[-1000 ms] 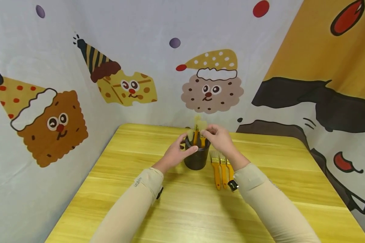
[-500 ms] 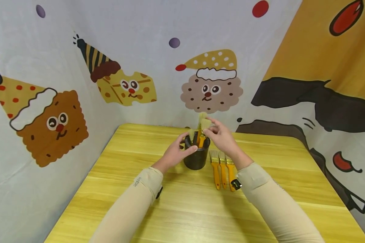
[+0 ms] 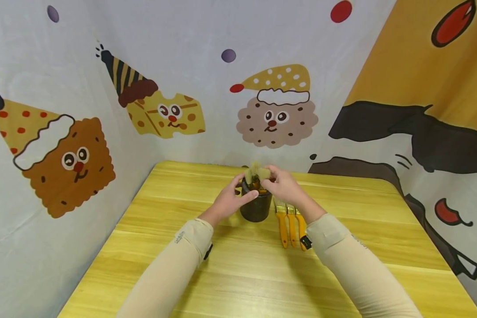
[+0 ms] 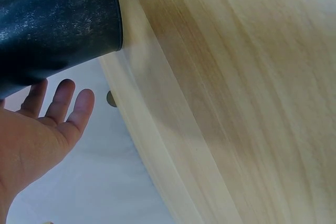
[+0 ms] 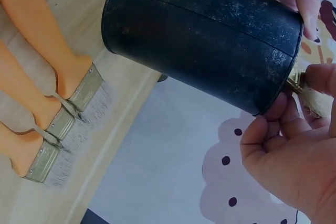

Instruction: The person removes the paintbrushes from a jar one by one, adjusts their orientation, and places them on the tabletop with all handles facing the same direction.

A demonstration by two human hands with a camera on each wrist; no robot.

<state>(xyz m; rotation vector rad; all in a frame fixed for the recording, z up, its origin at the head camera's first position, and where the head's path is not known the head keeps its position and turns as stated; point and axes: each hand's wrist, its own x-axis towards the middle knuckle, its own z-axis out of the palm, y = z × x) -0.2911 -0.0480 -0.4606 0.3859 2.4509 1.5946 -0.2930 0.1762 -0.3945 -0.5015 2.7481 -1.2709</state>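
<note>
Nearest us, 3 loose brushes (image 3: 290, 223) lie flat on the table (image 3: 238, 274), handles toward us, just right of the cup (image 3: 256, 206). Our left hand (image 3: 227, 202) curls round the cup's left wall, thumb near the rim. Our right hand (image 3: 284, 186), the nearer one to the bristles, pinches a brush (image 3: 258, 173) standing upright in the cup, long axis vertical, bristles up, directly under those fingers.

Black speckled brush pot (image 3: 256, 207); orange-handled paintbrushes (image 3: 290, 223) with silver ferrules, pale bristles; yellow wood-grain table (image 3: 238, 265); beige sleeves (image 3: 175, 265); white backdrop (image 3: 183, 66) with brown, yellow cartoon biscuits, red and purple dots
</note>
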